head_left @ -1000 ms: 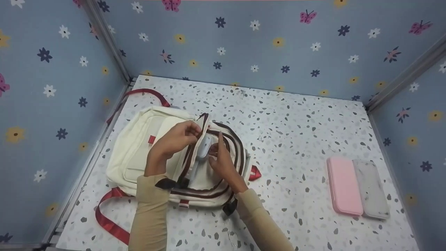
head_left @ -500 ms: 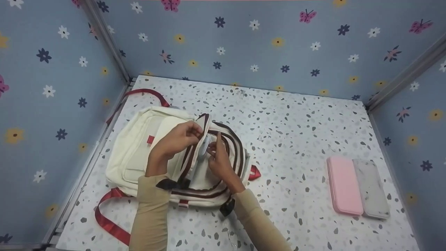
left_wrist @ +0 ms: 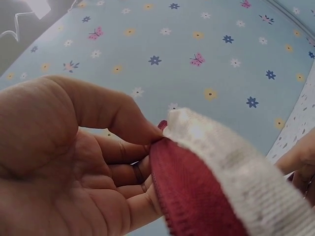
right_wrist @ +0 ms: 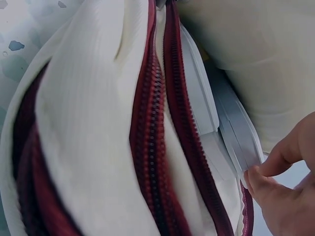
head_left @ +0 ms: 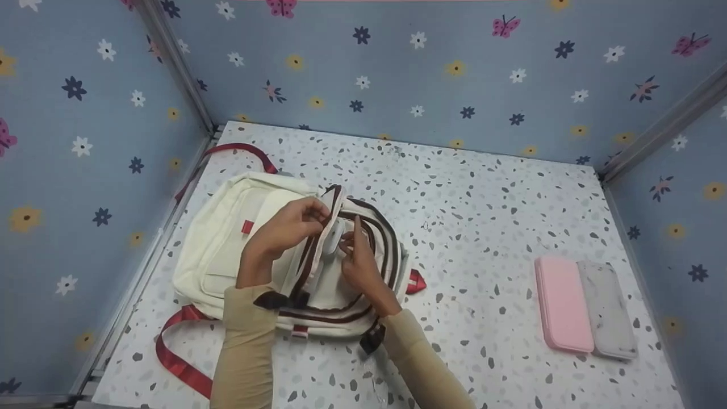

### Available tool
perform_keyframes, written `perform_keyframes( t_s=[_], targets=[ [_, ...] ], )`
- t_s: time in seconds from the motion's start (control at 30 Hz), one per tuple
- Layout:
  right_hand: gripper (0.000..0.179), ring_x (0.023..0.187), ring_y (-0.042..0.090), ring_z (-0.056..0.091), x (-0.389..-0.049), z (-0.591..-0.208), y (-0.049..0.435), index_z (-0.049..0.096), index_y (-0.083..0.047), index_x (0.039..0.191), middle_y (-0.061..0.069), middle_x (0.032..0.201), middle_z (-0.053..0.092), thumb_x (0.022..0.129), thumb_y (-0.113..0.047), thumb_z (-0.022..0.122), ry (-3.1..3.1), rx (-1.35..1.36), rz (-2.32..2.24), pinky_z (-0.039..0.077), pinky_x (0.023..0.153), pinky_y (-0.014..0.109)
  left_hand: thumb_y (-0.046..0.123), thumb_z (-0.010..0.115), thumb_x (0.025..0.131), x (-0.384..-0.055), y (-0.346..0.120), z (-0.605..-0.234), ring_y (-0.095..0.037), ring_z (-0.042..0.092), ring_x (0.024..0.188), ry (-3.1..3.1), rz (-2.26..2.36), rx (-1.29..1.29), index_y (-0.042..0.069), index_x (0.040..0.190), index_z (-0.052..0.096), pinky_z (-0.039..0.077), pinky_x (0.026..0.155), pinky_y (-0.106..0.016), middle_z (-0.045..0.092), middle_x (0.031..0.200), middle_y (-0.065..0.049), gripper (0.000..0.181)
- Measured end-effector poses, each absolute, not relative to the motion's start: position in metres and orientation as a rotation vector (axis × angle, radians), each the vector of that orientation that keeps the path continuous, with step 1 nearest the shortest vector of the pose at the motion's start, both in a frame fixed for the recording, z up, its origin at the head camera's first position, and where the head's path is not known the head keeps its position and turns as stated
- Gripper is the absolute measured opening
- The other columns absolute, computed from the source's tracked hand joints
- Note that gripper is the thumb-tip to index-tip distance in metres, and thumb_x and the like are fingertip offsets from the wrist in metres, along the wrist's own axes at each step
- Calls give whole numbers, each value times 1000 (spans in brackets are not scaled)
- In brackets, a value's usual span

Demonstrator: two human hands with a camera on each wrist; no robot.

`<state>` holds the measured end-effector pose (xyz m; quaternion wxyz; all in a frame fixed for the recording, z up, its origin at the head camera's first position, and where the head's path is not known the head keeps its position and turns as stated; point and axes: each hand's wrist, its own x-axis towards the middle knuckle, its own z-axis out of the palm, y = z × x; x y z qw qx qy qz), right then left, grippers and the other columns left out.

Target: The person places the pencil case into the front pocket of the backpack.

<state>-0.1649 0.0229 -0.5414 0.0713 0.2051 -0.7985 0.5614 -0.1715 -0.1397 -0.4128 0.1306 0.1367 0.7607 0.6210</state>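
Observation:
A cream backpack [head_left: 221, 255] with maroon zips lies on the table, its front compartment unzipped. My left hand [head_left: 287, 227] pinches the maroon-edged flap [left_wrist: 197, 182] between thumb and index finger, keeping it raised. Inside the opening stands a flat light-grey case [right_wrist: 241, 130] with rounded corners, partly hidden behind the flap in the head view. My right hand [head_left: 363, 267] grips its edge between thumb and fingertips, with the index finger pointing up along the opening. Beside that case, a second pale flat item [right_wrist: 199, 81] shows in the right wrist view.
At the right of the speckled table [head_left: 477, 227] lie a pink case [head_left: 564, 304] and a grey case [head_left: 606, 309], side by side. Red straps [head_left: 176, 358] trail from the backpack on the left. Flower-patterned panels [head_left: 397, 74] enclose the table.
The light-grey case tilts slightly within the opening, and my right fingers shift a little with it. My left hand keeps its pinch on the flap.

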Motion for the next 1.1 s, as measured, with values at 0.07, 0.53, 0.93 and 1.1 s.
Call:
perform_keyframes(
  t_s=[0.07,0.53,0.93,1.1],
  targets=[
    [82,89,37,52,-161,-532,24,4,9,136,27,98,47,63,28,36,-2391,618,1744,43,81,37,-12,46,72,-171,-140,-413,-20,50,75,2223,1795,393,-9,95,52,44,66,-33,53,85,-14,23],
    [58,95,37,50,-151,-515,52,32,6,130,20,108,45,75,18,44,-2369,558,1794,43,81,40,-12,46,75,-168,-141,-408,-23,48,80,2179,1789,344,-11,99,50,41,69,-35,51,92,-19,24],
    [45,99,36,49,-147,-508,96,39,7,125,20,111,49,82,9,48,-2371,401,1732,41,84,40,-9,42,78,-156,-142,-384,-20,46,79,2187,1750,360,-13,102,46,40,71,-38,48,96,-22,24],
    [43,101,29,51,-146,-515,120,41,1,126,17,112,50,84,2,50,-2371,304,1703,41,84,39,-9,42,79,-156,-143,-384,-21,46,80,2185,1744,342,-13,103,46,40,72,-38,48,97,-22,24]
  ],
)
